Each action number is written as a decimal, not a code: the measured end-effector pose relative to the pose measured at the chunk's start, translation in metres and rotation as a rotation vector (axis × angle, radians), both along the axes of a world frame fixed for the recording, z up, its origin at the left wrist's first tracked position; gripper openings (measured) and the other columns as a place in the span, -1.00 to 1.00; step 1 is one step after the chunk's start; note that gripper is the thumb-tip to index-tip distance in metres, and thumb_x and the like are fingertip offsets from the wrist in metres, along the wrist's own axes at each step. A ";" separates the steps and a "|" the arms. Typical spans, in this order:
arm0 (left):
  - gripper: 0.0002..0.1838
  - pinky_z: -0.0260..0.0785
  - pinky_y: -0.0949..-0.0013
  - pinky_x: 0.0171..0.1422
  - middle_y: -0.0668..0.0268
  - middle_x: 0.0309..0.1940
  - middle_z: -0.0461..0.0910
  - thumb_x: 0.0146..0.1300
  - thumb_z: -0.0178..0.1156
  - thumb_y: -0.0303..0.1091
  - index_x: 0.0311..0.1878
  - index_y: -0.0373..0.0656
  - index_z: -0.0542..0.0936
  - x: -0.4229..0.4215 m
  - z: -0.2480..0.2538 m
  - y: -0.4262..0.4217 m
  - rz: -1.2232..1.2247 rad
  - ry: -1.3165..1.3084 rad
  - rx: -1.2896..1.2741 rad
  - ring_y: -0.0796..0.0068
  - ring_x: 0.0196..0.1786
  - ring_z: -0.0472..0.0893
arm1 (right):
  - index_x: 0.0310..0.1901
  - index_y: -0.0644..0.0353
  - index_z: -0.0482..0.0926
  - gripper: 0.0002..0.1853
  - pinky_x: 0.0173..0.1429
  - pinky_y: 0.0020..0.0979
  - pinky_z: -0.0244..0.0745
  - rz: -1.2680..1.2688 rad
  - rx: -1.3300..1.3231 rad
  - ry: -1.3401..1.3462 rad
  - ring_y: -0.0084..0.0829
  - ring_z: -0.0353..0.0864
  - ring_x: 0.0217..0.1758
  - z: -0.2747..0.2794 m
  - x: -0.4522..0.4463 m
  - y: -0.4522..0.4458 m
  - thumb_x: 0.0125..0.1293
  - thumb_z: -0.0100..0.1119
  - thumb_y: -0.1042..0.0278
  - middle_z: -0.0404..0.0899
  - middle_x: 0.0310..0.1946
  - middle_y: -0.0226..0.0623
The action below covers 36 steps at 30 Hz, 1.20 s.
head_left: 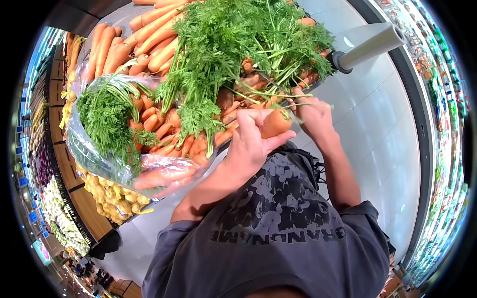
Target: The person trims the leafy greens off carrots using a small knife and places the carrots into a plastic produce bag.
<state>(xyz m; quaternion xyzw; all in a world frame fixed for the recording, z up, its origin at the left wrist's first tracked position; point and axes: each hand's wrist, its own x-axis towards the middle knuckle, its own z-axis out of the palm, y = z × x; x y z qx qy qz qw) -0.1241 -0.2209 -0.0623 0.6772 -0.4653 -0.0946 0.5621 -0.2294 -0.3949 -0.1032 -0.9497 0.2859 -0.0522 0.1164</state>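
Note:
A thick orange carrot [276, 124] is gripped between the thumb and fingers of my left hand [251, 134], its cut-looking top turned toward the right. Close beside that top, my right hand [314, 113] is closed around what looks like a small knife [296, 118]. Its blade is blurred, and the handle is hidden by my fingers. Thin green stems cross in front of my right fingers. Just beyond both hands lies a heap of leafy carrot tops [213, 54] over loose carrots [154, 32].
At left on the stand sits a clear plastic bag [74, 131] with carrots and greens. Bagged potatoes [112, 196] are below it. A grey post [370, 47] sticks out at upper right. Shelves of packaged goods [442, 124] line the right side, beyond a tiled floor [377, 129].

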 end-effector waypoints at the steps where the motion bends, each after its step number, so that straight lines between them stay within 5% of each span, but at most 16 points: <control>1: -0.25 0.49 0.34 -0.08 0.13 -0.23 0.63 0.12 0.61 -0.17 -0.07 -0.18 0.13 0.001 -0.005 -0.002 0.029 0.027 -0.032 0.43 -0.23 0.57 | -0.16 0.11 0.47 -0.69 -0.38 -0.01 0.55 0.002 -0.011 -0.007 0.03 0.69 -0.41 -0.002 -0.002 0.002 0.50 0.10 0.00 0.67 -0.51 -0.10; 7: -0.25 0.46 0.40 -0.01 0.17 -0.19 0.56 0.13 0.61 -0.29 0.03 -0.20 0.14 0.025 -0.008 0.009 0.085 0.028 0.128 0.42 -0.17 0.58 | -0.14 0.14 0.49 -0.64 -0.30 0.05 0.56 -0.065 0.118 0.055 0.09 0.68 -0.38 -0.001 0.005 0.009 0.53 0.06 -0.04 0.66 -0.49 -0.04; 12: -0.42 0.56 0.37 0.08 0.03 -0.07 0.62 0.40 0.29 -0.56 0.25 -0.15 0.09 0.037 -0.012 0.014 0.017 0.451 -0.090 0.38 -0.05 0.67 | -0.14 0.19 0.53 -0.56 -0.18 0.06 0.55 -0.051 0.313 0.116 0.13 0.68 -0.27 -0.008 -0.009 0.002 0.53 0.04 -0.11 0.66 -0.44 0.04; 17: -0.49 0.54 0.47 -0.09 0.13 -0.07 0.62 0.49 0.24 -0.35 0.34 -0.21 0.23 0.053 0.004 0.029 0.045 0.672 -0.135 0.52 -0.21 0.61 | -0.15 0.21 0.60 -0.52 -0.11 0.03 0.53 -0.101 0.499 0.193 0.14 0.66 -0.21 -0.004 -0.029 -0.009 0.52 0.06 -0.14 0.65 -0.41 0.06; 19: -0.52 0.53 0.49 -0.14 0.14 -0.06 0.62 0.52 0.22 -0.28 0.34 -0.23 0.29 0.058 0.011 0.036 0.056 0.706 -0.123 0.55 -0.24 0.59 | -0.24 0.30 0.54 -0.50 -0.23 -0.01 0.41 -0.109 0.536 0.229 0.14 0.55 -0.35 -0.004 -0.038 -0.013 0.52 0.09 -0.09 0.53 -0.53 0.08; 24: -0.56 0.53 0.47 -0.18 0.18 -0.07 0.60 0.54 0.20 -0.20 0.29 -0.25 0.36 0.065 0.027 0.045 0.092 0.839 -0.204 0.56 -0.26 0.57 | -0.13 0.08 0.66 -0.66 -0.26 -0.20 0.53 0.158 0.418 0.046 -0.20 0.65 -0.38 -0.038 -0.048 -0.018 0.17 0.51 0.11 0.62 -0.39 -0.26; 27: -0.56 0.52 0.45 -0.20 0.17 -0.07 0.57 0.55 0.17 -0.17 0.29 -0.24 0.35 0.068 0.033 0.050 0.090 0.868 -0.235 0.53 -0.27 0.56 | -0.06 -0.08 0.63 -0.69 -0.27 -0.18 0.59 0.274 0.278 -0.193 -0.14 0.68 -0.33 -0.071 -0.037 -0.001 0.22 0.43 0.07 0.60 -0.25 -0.40; 28: -0.56 0.52 0.45 -0.21 0.16 -0.07 0.56 0.56 0.16 -0.16 0.30 -0.24 0.35 0.068 0.036 0.052 0.081 0.918 -0.268 0.52 -0.27 0.56 | -0.08 -0.08 0.66 -0.68 -0.30 -0.22 0.60 0.289 0.202 -0.215 -0.21 0.69 -0.35 -0.077 -0.029 0.007 0.13 0.51 0.20 0.58 -0.29 -0.40; 36: -0.54 0.50 0.43 -0.22 0.18 -0.08 0.55 0.61 0.05 -0.07 0.32 -0.22 0.34 0.083 0.058 0.068 0.132 0.919 -0.300 0.49 -0.27 0.55 | -0.14 -0.10 0.66 -0.77 -0.41 -0.22 0.56 0.316 0.074 -0.285 -0.22 0.66 -0.40 -0.098 0.011 0.002 0.17 0.45 0.28 0.53 -0.34 -0.45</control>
